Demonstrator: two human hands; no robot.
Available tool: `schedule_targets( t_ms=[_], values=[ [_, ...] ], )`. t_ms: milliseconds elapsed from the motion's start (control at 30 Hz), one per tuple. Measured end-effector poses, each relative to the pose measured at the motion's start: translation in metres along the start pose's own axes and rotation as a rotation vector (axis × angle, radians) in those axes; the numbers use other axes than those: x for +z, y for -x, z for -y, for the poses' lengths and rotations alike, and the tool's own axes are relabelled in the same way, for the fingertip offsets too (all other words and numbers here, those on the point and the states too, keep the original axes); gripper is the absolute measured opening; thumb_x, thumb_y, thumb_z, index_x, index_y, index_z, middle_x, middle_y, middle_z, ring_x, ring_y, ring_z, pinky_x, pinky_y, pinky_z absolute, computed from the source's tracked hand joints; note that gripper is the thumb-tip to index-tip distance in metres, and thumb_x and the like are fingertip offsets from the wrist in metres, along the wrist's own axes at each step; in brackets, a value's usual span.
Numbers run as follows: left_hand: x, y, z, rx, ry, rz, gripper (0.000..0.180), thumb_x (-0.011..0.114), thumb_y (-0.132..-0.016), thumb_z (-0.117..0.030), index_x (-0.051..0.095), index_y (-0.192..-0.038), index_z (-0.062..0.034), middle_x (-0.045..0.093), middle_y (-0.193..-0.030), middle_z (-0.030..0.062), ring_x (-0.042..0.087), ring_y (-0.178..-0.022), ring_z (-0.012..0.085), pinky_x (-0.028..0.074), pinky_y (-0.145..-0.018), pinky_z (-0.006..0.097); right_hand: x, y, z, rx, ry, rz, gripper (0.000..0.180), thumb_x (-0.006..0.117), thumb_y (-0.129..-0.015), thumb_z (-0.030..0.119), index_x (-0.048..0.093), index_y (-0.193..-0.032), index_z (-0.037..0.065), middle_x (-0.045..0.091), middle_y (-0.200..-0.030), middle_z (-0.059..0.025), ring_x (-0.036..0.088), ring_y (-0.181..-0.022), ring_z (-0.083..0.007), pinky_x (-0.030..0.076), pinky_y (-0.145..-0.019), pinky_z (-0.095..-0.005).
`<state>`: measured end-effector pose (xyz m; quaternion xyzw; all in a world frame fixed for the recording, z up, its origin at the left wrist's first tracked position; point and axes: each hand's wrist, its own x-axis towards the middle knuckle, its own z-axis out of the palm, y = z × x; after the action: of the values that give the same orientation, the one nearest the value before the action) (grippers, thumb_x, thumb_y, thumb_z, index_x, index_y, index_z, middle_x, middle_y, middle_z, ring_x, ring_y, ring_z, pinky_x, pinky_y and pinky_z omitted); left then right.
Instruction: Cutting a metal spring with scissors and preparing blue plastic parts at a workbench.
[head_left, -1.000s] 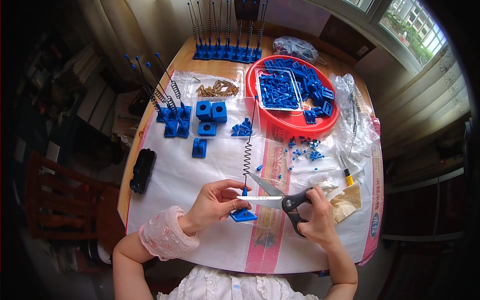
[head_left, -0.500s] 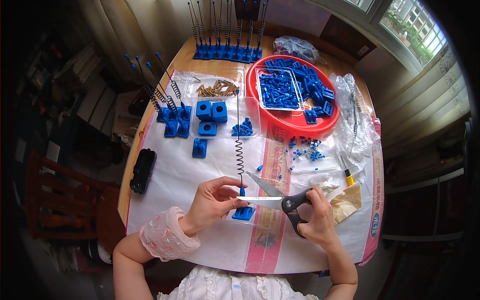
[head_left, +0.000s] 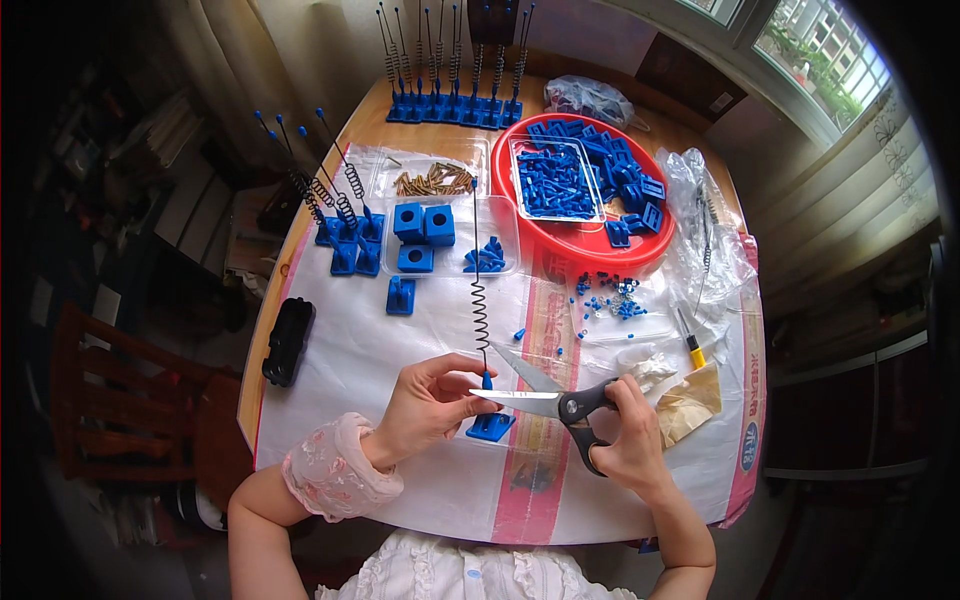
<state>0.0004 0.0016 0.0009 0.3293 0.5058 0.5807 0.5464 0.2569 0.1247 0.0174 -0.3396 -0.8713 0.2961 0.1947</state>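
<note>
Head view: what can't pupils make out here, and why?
All in the head view:
Middle of the blue stand: hidden by the left fingers and scissors.
Top of the window: cut off by the upper edge.
Contents of the plastic bag: obscured by wrinkled plastic.
Loose bits near the red basin: too small to count.

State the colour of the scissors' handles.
Black to dark grey; the scissors' handles show best in the head view, in the right hand.

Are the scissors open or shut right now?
Open: the two blades of the scissors spread apart in a V, tips separated, with the right hand gripping them.
</note>
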Motion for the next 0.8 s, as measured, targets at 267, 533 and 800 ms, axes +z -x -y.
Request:
schedule_targets(
  t_ms=[267, 533, 800],
  values=[
    [-0.0002, 0.0006, 0.0006, -0.003, 0.030, 0.005, 0.031, 0.076, -0.083, -0.003, 0.066, -0.112, -0.0039, 0.074, -0.084, 0.0103, 0.059, -0.055, 0.0021, 0.039, -0.040, 0.016, -0.0006, 0.0013, 0.0032, 0.011, -0.002, 0.009, 0.043, 0.073, -0.059, 0.006, 0.052, -0.095, 0.000, 0.053, -0.090, -0.0149, 0.059, -0.082, -0.0355, 0.047, -0.068, -0.0412],
    [0.0001, 0.0008, 0.0002, 0.004, 0.032, 0.014, 0.031, 0.077, -0.083, -0.005, 0.067, -0.113, -0.0043, 0.074, -0.081, 0.0098, 0.055, -0.052, 0.0008, 0.039, -0.040, 0.016, -0.0002, 0.0014, 0.0021, 0.018, -0.006, 0.012, 0.042, 0.073, -0.060, 0.006, 0.052, -0.095, 0.000, 0.053, -0.090, -0.0151, 0.059, -0.081, -0.0353, 0.047, -0.068, -0.0410],
    [-0.0001, 0.0000, 0.0010, 0.016, 0.056, 0.023, 0.030, 0.077, -0.083, -0.004, 0.065, -0.111, -0.0049, 0.074, -0.082, 0.0099, 0.055, -0.052, 0.0007, 0.036, -0.039, 0.016, 0.0000, 0.0008, 0.0051, 0.013, -0.008, -0.008, 0.039, 0.074, -0.062, 0.007, 0.053, -0.093, -0.001, 0.053, -0.088, -0.0142, 0.059, -0.079, -0.0334, 0.047, -0.066, -0.0397]
  ],
)
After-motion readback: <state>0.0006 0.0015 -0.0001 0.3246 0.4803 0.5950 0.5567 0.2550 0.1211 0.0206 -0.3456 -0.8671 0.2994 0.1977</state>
